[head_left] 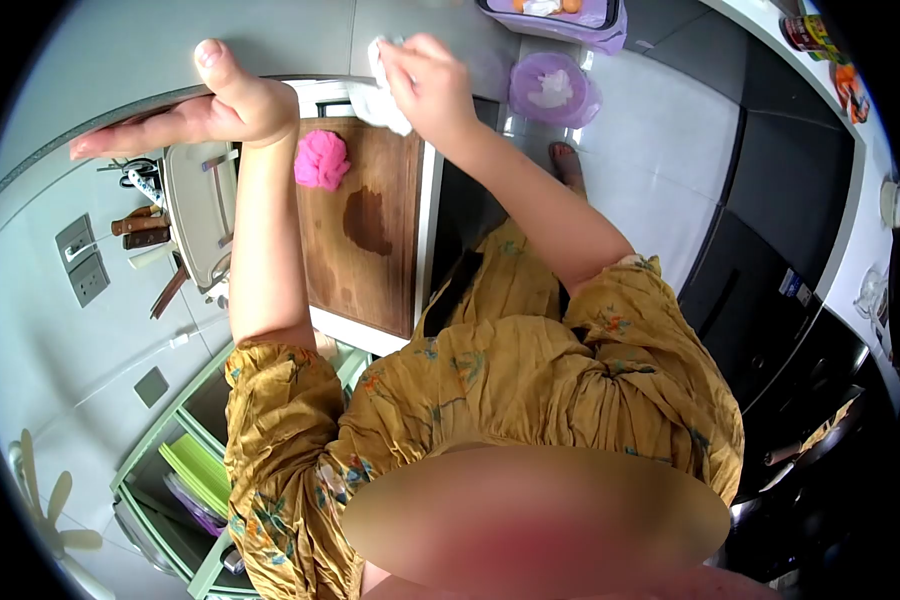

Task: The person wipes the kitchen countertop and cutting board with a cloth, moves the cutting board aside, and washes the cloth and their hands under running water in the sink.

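My left hand point(232, 108) is open at the upper left, its fingers stretched out to the left and the thumb apart. It holds nothing and is near the dark curved edge of the counter; I cannot tell if it touches it. My right hand point(434, 92) is closed on a crumpled white tissue point(378, 106), which hangs over the far end of a brown wooden board point(360, 290). On that board, between my forearms, lies a bunched pink cloth point(321, 160). Nearer to me a dark wet patch point(368, 220) marks the wood.
To the left stand a cream board point(198, 215) in a rack, several knives point(142, 228) and a wall socket point(82, 260). A green shelf unit point(185, 400) is at lower left. A purple-lined bin point(554, 90) sits on the floor, with a lined crate point(555, 18) beyond it.
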{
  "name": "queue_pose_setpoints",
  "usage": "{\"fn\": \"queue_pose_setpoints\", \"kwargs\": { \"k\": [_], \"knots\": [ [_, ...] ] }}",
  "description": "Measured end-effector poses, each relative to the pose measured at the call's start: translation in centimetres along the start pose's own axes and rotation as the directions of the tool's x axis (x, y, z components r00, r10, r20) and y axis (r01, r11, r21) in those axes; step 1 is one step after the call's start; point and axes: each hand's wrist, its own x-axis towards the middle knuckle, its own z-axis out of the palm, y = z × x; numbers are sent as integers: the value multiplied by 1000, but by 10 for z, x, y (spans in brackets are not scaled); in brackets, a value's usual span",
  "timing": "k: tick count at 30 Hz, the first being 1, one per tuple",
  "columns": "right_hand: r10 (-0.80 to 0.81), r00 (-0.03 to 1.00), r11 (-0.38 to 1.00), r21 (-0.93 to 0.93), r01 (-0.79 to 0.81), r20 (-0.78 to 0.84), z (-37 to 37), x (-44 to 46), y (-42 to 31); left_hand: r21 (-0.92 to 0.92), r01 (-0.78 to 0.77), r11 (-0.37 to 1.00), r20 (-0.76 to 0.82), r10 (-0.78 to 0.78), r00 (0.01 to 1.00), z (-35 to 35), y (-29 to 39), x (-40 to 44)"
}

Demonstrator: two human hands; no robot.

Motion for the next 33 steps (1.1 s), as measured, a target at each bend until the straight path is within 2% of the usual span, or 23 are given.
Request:
{"fn": "queue_pose_setpoints", "kwargs": {
  "k": [3,8,11,12,15,16,17,19,22,25,29,32,33],
  "knots": [
    [-117,993,993,-35,117,14,-2,-22,7,-54,-42,998,-56,39,998,10,-2,4],
    [141,988,990,24,-140,-58,4,19,41,118,-72,990,-63,80,995,0,-10,-3],
    [81,991,993,-78,-89,-105,14,-6,16,49,-65,997,-28,66,997,3,-8,1],
    [5,992,994,-110,-19,-125,14,-14,4,29,-58,998,-11,58,998,1,-8,2],
    [191,972,972,-110,-206,-135,15,-52,37,-8,-31,999,-41,31,999,2,-7,-1],
    [333,939,931,-127,-343,-92,13,-68,59,-15,-30,999,-41,30,999,1,-8,-1],
    [289,953,937,-178,-301,-92,12,-83,81,-26,-34,999,-44,33,998,2,-9,0],
    [330,939,926,-162,-341,-95,12,-79,69,-49,-42,998,-56,39,998,3,-11,1],
    [165,978,983,-55,-173,-131,16,-60,29,-33,-44,998,-58,42,997,0,-11,-1],
    [23,993,995,-94,-34,-113,14,-62,37,-36,-47,998,-42,45,998,-1,-9,1],
    [80,993,996,-37,-84,-86,9,-56,22,-75,-58,996,-74,53,996,2,-12,0],
    [7,991,1000,-28,-10,-131,10,-52,15,-81,-50,995,-108,41,993,4,-11,-1],
    [76,991,996,-37,-80,-107,11,-60,21,-83,-40,996,-109,31,994,3,-9,0]
  ]
}}
